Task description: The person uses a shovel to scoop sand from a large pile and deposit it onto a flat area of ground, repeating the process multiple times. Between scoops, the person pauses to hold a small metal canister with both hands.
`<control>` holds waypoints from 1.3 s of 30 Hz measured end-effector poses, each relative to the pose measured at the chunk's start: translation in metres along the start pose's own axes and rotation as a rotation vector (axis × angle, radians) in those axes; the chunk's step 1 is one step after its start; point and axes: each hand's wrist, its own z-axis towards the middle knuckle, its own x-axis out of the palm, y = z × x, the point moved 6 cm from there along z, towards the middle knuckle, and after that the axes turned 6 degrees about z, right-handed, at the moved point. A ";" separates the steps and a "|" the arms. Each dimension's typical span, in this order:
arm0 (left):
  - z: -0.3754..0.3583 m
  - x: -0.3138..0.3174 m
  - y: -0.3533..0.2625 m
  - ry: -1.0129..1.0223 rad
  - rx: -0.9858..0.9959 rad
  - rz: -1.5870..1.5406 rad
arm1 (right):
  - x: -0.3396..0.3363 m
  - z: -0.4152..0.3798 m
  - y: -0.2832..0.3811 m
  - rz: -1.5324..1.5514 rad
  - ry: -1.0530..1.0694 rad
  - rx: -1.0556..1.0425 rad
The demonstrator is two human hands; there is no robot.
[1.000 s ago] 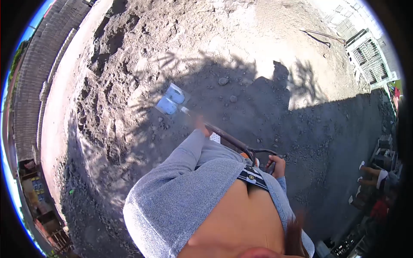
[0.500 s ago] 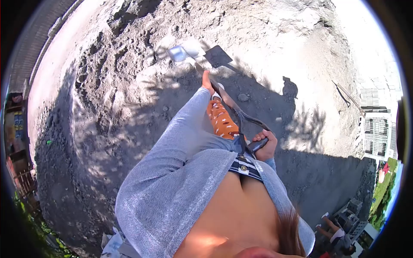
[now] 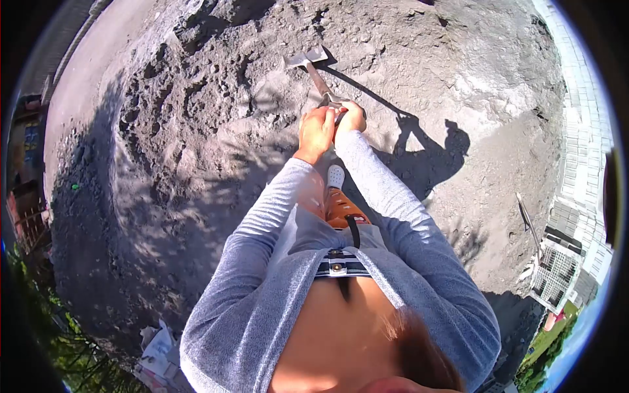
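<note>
A shovel (image 3: 319, 81) stretches away from me, its flat metal blade (image 3: 306, 58) against the rough face of a grey dirt mound. Both arms reach forward in grey sleeves. My left hand (image 3: 317, 133) is closed at the handle end, fingers pressed against the grip. Close beside it on the right, my right hand (image 3: 352, 118) wraps round the same handle. My palms hide most of the grip. One white clog (image 3: 335, 176) and an orange patterned trouser leg (image 3: 343, 208) show below the hands.
The mound of grey dirt (image 3: 216, 85) spreads ahead and to the left. On the right lie a long-handled tool (image 3: 528, 221) and a white grid crate (image 3: 554, 278), beside stacked grey blocks (image 3: 585, 105). A whitish sack (image 3: 157, 354) sits at lower left.
The shovel has swung forward, away from my body, its blade now farther up the mound. My left hand has gone from the shaft to the handle end, beside my right hand.
</note>
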 end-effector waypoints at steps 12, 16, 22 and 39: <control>0.132 -0.027 0.018 -0.133 0.155 0.099 | 0.095 0.061 -0.044 0.004 0.068 0.395; 0.181 0.009 0.045 -0.130 0.153 0.091 | 0.135 0.104 -0.042 -0.074 0.187 0.302; 0.156 0.038 0.055 -0.010 0.066 0.150 | 0.086 0.111 -0.043 -0.137 0.099 0.121; 0.227 0.146 0.336 0.820 -0.535 -0.325 | -0.102 0.144 -0.075 -0.195 -0.058 0.330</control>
